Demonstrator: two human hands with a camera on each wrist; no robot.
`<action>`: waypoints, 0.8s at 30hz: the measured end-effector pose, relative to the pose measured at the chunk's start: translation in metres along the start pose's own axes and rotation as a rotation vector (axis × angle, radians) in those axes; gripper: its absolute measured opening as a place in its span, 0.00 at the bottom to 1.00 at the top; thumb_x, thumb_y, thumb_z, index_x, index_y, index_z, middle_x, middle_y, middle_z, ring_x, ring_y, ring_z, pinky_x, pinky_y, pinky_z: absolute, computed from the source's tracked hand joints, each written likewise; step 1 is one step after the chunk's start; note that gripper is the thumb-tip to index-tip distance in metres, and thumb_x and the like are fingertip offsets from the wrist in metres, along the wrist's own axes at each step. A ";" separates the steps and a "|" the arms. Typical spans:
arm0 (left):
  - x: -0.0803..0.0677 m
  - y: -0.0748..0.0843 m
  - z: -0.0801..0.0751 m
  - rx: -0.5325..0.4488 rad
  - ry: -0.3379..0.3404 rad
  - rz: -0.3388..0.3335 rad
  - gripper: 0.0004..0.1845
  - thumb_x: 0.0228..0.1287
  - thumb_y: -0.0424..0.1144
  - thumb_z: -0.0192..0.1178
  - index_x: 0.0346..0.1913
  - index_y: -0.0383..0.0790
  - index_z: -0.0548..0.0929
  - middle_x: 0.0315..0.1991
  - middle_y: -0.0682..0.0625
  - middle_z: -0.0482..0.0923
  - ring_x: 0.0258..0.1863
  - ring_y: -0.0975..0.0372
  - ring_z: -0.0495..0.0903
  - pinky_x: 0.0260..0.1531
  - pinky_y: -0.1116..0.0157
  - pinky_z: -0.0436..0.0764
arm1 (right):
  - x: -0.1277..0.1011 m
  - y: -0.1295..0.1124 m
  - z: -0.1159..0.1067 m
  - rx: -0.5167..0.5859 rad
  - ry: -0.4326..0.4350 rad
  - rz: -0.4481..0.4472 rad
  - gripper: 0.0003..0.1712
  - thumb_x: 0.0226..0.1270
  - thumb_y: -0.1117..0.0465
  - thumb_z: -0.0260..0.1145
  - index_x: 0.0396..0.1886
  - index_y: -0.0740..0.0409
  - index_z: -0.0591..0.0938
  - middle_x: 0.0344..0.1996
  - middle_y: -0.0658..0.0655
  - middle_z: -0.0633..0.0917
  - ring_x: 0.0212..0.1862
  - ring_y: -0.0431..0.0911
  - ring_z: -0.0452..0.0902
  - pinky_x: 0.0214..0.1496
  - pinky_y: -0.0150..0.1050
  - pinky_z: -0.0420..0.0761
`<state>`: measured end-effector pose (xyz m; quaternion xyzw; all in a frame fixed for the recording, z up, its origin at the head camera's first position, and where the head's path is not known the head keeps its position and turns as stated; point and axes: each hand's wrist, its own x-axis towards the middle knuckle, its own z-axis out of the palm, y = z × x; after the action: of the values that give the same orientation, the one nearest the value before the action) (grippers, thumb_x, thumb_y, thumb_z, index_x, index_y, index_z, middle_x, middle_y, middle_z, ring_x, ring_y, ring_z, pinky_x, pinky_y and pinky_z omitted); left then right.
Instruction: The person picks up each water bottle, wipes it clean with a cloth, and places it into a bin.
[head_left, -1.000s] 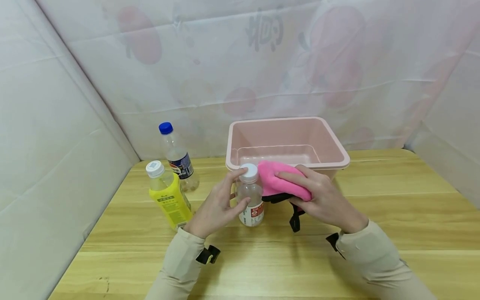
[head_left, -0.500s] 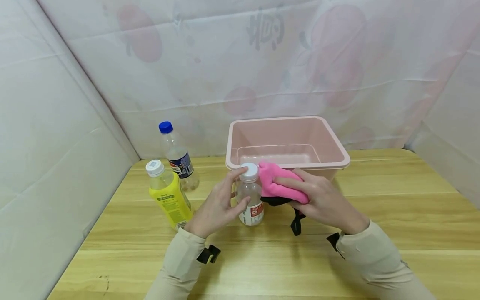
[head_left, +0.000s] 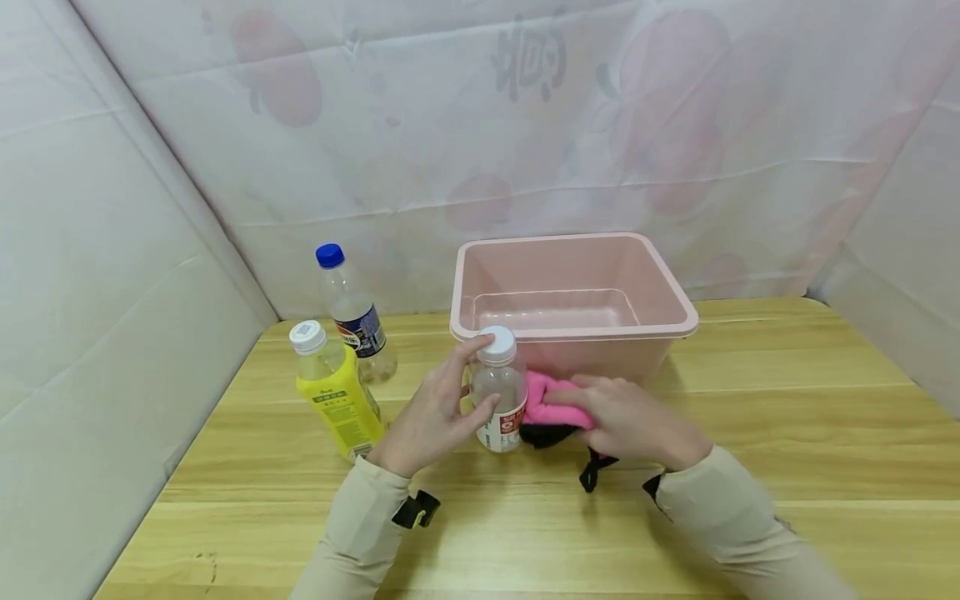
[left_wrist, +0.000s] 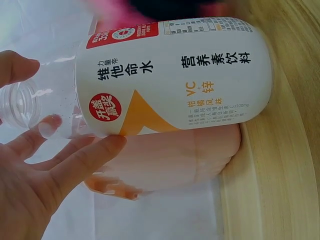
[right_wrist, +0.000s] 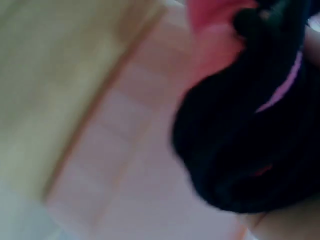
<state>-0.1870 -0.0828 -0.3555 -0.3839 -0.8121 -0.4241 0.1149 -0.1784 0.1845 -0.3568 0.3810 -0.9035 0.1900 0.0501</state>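
Note:
A clear plastic drink bottle with a white cap stands upright on the table. My left hand holds it, index finger on the cap and thumb along its side. In the left wrist view the bottle's white, red and orange label fills the middle. My right hand grips a bunched pink plush cleaning mitt with a black cuff and dangling loop. The mitt lies against the bottle's right side, low by its label. In the right wrist view the black cuff is close and blurred.
A pink plastic bin stands just behind the bottle. To the left are a yellow-labelled bottle with a white cap and a cola bottle with a blue cap. White printed fabric walls the wooden table.
My right hand has moved the mitt down the bottle's right side, from cap height to the label, and slightly left. My left hand and the bottle stay in place.

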 end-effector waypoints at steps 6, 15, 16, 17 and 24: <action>-0.002 -0.001 -0.001 -0.015 -0.003 -0.020 0.36 0.67 0.28 0.64 0.73 0.38 0.59 0.63 0.34 0.72 0.60 0.47 0.77 0.47 0.53 0.86 | 0.004 -0.003 0.017 -0.022 -0.107 0.004 0.18 0.47 0.72 0.75 0.32 0.48 0.79 0.25 0.43 0.72 0.24 0.38 0.65 0.24 0.32 0.69; 0.000 -0.001 -0.003 -0.020 -0.010 -0.007 0.35 0.68 0.28 0.63 0.73 0.38 0.58 0.64 0.33 0.71 0.61 0.46 0.76 0.48 0.51 0.86 | 0.004 -0.004 0.014 -0.057 -0.082 -0.004 0.19 0.46 0.72 0.77 0.31 0.47 0.80 0.25 0.44 0.73 0.25 0.38 0.66 0.23 0.33 0.70; 0.000 -0.001 -0.003 -0.021 -0.012 -0.007 0.35 0.68 0.28 0.63 0.73 0.38 0.58 0.65 0.33 0.71 0.62 0.45 0.76 0.48 0.51 0.86 | 0.004 -0.004 0.014 -0.064 -0.078 -0.005 0.19 0.46 0.72 0.77 0.32 0.47 0.81 0.26 0.44 0.73 0.25 0.38 0.67 0.23 0.33 0.70; 0.000 -0.001 -0.003 -0.021 -0.014 -0.006 0.35 0.68 0.28 0.63 0.73 0.38 0.58 0.65 0.33 0.71 0.62 0.45 0.76 0.48 0.51 0.86 | 0.003 -0.004 0.013 -0.074 -0.075 -0.003 0.19 0.46 0.71 0.77 0.33 0.47 0.81 0.26 0.44 0.74 0.25 0.38 0.67 0.23 0.33 0.71; 0.000 -0.001 -0.003 -0.010 -0.015 0.003 0.35 0.68 0.28 0.63 0.73 0.37 0.59 0.65 0.33 0.72 0.63 0.45 0.75 0.48 0.52 0.86 | 0.001 -0.007 0.006 -0.136 -0.004 -0.010 0.18 0.47 0.69 0.78 0.36 0.50 0.84 0.27 0.46 0.74 0.22 0.38 0.66 0.20 0.32 0.70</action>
<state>-0.1879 -0.0854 -0.3542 -0.3888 -0.8101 -0.4254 0.1076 -0.1739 0.1773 -0.3596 0.3816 -0.9125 0.1271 0.0750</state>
